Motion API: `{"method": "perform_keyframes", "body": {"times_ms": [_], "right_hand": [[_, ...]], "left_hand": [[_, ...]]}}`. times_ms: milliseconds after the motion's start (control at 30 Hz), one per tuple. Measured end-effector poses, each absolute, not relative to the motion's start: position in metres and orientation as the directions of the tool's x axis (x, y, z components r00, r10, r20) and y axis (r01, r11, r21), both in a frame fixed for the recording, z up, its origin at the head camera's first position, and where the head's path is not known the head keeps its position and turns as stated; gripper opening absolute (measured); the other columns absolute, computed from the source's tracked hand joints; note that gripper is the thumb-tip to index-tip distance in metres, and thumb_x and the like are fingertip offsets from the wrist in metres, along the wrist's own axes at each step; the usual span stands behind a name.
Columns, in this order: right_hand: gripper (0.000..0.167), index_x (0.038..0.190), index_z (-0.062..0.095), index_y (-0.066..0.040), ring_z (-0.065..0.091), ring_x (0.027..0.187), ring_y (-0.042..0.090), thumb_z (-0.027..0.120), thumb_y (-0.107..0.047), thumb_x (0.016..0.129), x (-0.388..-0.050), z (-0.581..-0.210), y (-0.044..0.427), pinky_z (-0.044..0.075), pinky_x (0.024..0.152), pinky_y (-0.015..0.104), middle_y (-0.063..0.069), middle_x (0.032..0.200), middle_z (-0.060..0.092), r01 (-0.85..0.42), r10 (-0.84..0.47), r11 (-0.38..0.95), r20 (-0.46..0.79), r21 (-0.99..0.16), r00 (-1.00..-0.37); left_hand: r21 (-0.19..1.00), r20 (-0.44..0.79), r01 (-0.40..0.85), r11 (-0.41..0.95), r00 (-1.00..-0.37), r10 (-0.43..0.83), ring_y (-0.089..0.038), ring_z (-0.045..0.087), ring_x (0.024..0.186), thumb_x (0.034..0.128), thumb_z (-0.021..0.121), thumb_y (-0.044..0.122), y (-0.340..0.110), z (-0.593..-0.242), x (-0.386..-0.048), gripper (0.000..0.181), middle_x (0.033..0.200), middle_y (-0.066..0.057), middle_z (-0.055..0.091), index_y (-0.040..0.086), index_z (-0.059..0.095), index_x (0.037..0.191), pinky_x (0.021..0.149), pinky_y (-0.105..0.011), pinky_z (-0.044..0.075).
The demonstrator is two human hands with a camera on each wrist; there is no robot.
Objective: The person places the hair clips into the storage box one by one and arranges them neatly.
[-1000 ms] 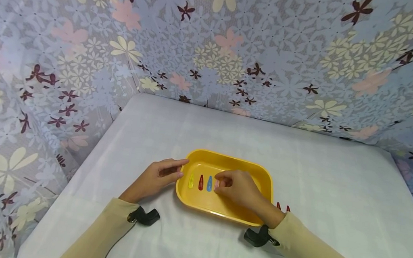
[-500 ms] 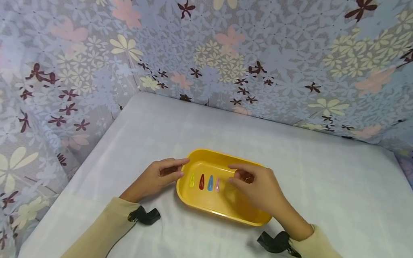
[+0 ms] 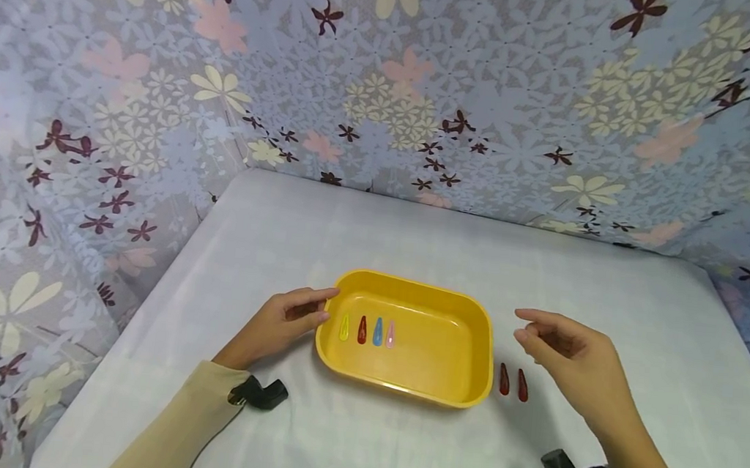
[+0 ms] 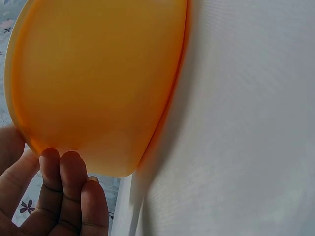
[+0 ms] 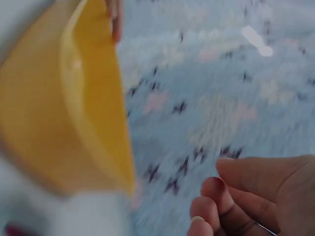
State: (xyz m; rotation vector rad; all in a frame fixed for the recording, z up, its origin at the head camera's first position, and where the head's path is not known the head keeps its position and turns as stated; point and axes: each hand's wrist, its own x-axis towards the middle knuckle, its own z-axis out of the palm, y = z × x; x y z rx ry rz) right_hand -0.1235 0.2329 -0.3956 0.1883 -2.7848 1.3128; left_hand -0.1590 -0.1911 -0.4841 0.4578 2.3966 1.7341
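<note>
My left hand (image 3: 278,322) rests against the left end of a yellow tray (image 3: 402,390), fingertips touching its rim. In the left wrist view, its fingers (image 4: 71,187) lie along the tray's outer wall. Inside the tray stand four-colour snap hair clips in a row: yellow (image 3: 344,327), red (image 3: 362,330), blue (image 3: 377,332) and pink (image 3: 390,334). My right hand (image 3: 579,364) hovers right of the tray with thumb and fingers apart, holding nothing. Two dark red hair clips (image 3: 504,379) lie on the table beside the tray, left of and below that hand.
A white cloth (image 3: 375,227) covers the table. Flower-patterned fabric (image 3: 426,84) rises behind it and on the left. Each wrist carries a black camera mount (image 3: 258,392). The right wrist view is blurred.
My right hand has let go of the pink hair clip, which stays in the tray. It has lifted away to the right, past the tray's edge. My left hand has stayed put.
</note>
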Motion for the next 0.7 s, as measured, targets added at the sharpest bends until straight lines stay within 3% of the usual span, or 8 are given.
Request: {"method": "perform_keyframes", "body": {"times_ms": [133,300,700], "right_hand": [[0.041,0.131,0.070,-0.017,0.065,0.078,0.022,0.070,-0.041,0.098,-0.116,-0.423,0.255,0.055,0.061,0.027,0.004,0.103,0.071,-0.009,-0.024,0.682,-0.009,-0.732,-1.000],[0.041,0.131,0.071,-0.014,0.064,0.079,0.016,0.072,-0.038,0.097,-0.107,-0.460,0.275,0.052,0.060,0.025,0.003,0.101,0.070,0.087,0.043,0.677,-0.079,-0.731,-0.996],[0.031,0.120,0.077,-0.021,0.062,0.074,0.007,0.078,-0.036,0.093,-0.096,-0.490,0.275,0.049,0.063,0.019,-0.004,0.092,0.069,-0.011,0.032,0.754,0.052,-0.656,-0.998]], "left_hand": [[0.942,0.059,0.161,0.296,-0.943,0.326,-0.019,0.055,0.131,0.0994,0.070,0.026,-0.191,-0.484,-0.158,0.043,0.142,0.000,0.060,0.015,0.063,0.141,0.107,-0.029,0.047],[0.943,0.062,0.162,0.292,-0.944,0.323,-0.019,0.056,0.130,0.0995,0.070,0.025,-0.191,-0.484,-0.159,0.042,0.142,0.000,0.060,0.017,0.064,0.141,0.106,-0.027,0.047],[0.946,0.070,0.167,0.279,-0.942,0.328,-0.019,0.057,0.127,0.0994,0.070,0.028,-0.192,-0.484,-0.158,0.043,0.139,-0.002,0.062,0.018,0.064,0.140,0.104,-0.026,0.049]]}}
